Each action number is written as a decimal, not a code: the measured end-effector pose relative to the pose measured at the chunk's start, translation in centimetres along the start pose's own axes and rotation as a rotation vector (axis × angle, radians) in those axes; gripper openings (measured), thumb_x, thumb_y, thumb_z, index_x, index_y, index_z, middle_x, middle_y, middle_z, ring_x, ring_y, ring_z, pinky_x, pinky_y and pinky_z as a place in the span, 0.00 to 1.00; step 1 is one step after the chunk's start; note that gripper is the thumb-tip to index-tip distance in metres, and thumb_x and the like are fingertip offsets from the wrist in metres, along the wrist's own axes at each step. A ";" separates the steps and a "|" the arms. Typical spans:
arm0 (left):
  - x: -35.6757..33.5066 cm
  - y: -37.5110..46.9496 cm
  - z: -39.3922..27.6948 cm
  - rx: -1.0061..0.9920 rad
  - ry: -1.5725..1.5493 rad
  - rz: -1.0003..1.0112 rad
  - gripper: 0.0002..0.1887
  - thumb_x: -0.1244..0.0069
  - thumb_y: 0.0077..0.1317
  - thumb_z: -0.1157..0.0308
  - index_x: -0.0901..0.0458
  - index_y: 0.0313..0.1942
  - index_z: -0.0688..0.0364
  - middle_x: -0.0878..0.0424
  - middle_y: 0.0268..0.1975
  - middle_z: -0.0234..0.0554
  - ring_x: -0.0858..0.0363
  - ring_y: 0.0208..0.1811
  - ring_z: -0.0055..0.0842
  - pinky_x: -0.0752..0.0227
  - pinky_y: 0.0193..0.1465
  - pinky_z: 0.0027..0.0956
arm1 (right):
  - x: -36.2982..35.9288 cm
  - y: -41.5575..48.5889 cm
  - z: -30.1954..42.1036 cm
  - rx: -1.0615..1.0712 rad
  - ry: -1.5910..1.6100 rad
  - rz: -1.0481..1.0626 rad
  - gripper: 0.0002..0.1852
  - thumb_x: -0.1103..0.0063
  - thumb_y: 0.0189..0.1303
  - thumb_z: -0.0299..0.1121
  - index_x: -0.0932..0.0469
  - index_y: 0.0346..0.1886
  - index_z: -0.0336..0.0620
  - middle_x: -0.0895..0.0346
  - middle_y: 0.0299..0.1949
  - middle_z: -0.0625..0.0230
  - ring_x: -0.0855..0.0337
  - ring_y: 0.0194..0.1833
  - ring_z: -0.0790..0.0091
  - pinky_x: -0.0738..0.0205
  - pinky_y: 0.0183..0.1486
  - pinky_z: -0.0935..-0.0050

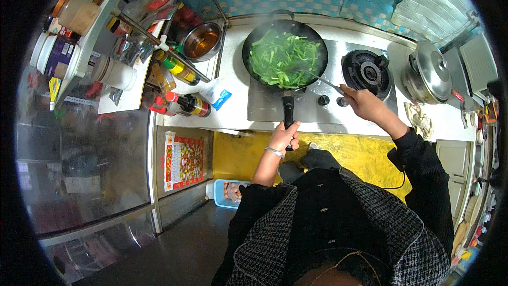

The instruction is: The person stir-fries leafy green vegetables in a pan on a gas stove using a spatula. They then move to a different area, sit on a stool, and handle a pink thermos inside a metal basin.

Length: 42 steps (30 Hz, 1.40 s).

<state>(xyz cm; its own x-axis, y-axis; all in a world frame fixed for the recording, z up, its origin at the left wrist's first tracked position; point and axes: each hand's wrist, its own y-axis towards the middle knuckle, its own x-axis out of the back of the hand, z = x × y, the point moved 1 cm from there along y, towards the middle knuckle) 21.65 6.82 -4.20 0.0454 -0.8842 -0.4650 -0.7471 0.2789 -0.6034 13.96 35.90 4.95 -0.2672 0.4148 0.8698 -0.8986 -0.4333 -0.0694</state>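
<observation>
My left hand (283, 138) is wrapped around the black handle (288, 107) of a dark wok (247, 47) on the left burner. Chopped leafy greens (283, 57) fill much of the wok, with steam rising off them. My right hand (361, 102) grips a spatula (325, 81) by its handle. The spatula's far end reaches in among the greens at the wok's right side, so its blade is mostly hidden.
Right of the wok is a bare gas burner (369, 70), then a lidded steel pot (430, 73) and a crumpled cloth (419, 121). Sauce bottles (192, 104), a white-and-blue packet (216, 94) and a steel bowl of brown liquid (201, 42) stand left, beneath a jar-laden shelf (97, 20).
</observation>
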 end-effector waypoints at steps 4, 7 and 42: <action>-0.1 0.1 0.1 -0.003 -0.017 0.007 0.12 0.46 0.71 0.65 0.32 0.34 0.55 0.31 0.20 0.30 0.36 0.13 0.17 0.46 0.14 0.29 | -2.2 3.7 0.9 -0.043 -0.123 -0.096 0.23 0.49 0.68 0.32 0.30 0.66 0.40 0.20 0.28 0.42 0.18 0.30 0.40 0.24 0.35 0.47; -0.1 0.0 0.2 0.007 -0.012 0.000 0.12 0.46 0.71 0.66 0.33 0.34 0.55 0.32 0.20 0.30 0.36 0.13 0.17 0.46 0.14 0.29 | -2.7 5.3 1.6 -0.191 0.015 -0.113 0.24 0.48 0.69 0.34 0.30 0.67 0.39 0.19 0.38 0.40 0.16 0.39 0.42 0.22 0.43 0.53; -1.1 -4.1 -4.2 -0.556 1.171 -0.318 0.36 0.52 0.72 0.52 0.41 0.69 0.70 0.28 0.56 0.67 0.28 0.57 0.57 0.32 0.61 0.50 | 0.7 6.8 7.5 0.111 -0.153 -0.126 0.23 0.44 0.66 0.32 0.27 0.65 0.45 0.18 0.35 0.46 0.17 0.35 0.44 0.23 0.37 0.55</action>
<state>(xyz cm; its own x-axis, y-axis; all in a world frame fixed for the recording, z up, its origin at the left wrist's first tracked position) 21.85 5.09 1.53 -0.1165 -0.7583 0.6414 -0.9922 0.0606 -0.1086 10.25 27.23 8.71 -0.0924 0.3488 0.9326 -0.8754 -0.4748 0.0909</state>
